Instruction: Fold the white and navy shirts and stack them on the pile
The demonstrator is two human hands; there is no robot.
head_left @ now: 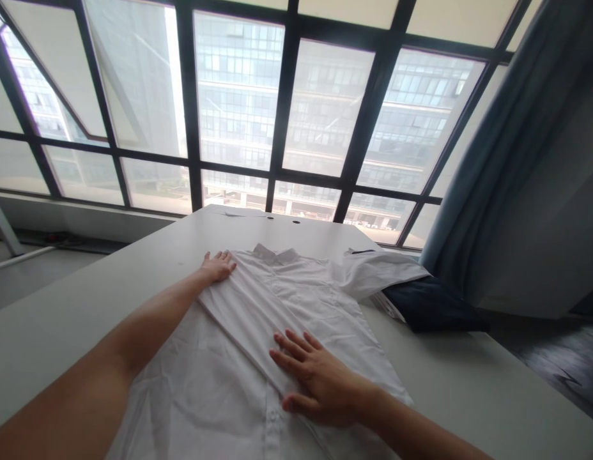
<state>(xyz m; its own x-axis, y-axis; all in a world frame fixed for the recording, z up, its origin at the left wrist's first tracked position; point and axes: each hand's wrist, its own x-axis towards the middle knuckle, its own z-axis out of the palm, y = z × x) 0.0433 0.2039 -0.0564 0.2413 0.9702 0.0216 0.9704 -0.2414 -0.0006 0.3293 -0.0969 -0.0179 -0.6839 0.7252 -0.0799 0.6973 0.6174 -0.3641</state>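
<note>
White shirt (258, 319) lies flat on the table (61, 306), front side apparently down or folded, collar (277, 254) at the far end, hem running off the near edge of the picture. Its left side panel is folded over onto the body, forming a long diagonal crease from near the collar down toward the near middle. Likely pinned that way so the fold stays put and the cloth stays smooth.

Left hand (218, 266) rests palm down, fingers spread flat, on the far left shoulder of the shirt just beside the collar, arm stretched out across the table. Right hand (320, 377) lies palm down with fingers spread wide on the near middle of the shirt, right at the edge of the folded panel. Neither hand grips anything; both just press the cloth.

The shirt's right sleeve (377, 271) spreads out to the far right, draped over a dark blue cloth (435, 306) at the table's right edge. Something white pokes out under the sleeve, unclear what. Beyond the table: big window (239, 108), blue curtain (507, 160) on the right.
</note>
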